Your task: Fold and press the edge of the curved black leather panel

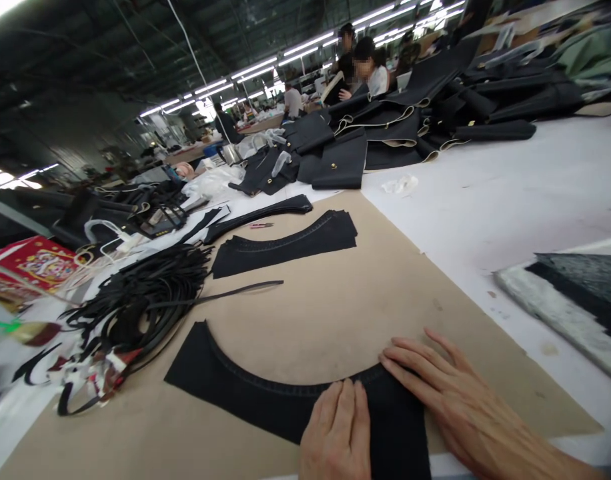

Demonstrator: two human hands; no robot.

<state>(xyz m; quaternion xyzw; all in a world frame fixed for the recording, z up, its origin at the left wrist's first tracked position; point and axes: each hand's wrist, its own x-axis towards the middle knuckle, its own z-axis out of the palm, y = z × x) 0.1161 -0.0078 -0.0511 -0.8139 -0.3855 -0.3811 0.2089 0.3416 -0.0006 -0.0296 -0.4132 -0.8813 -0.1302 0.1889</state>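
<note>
A curved black fabric piece [265, 400] lies flat on brown paper [375, 293], its inner edge marked by a stitched band. My left hand [335, 427] presses on that edge near the middle, fingers side by side with their tips bent down onto the cloth; nothing else shows under them. Farther right, my right hand [435, 380] lies spread over the piece's right end, fingertips at the curved edge and thumb lifted apart. Beyond them sits a stack of similar black pieces [285, 247].
Black strips [150, 300] lie bundled at the left, near a red box [30, 267]. Small red-handled snips [261, 226] rest behind the stack. Black leather-like parts [340, 160] are heaped at the back. A grey-white slab [560, 313] lies right. A person [375, 77] is behind the heap.
</note>
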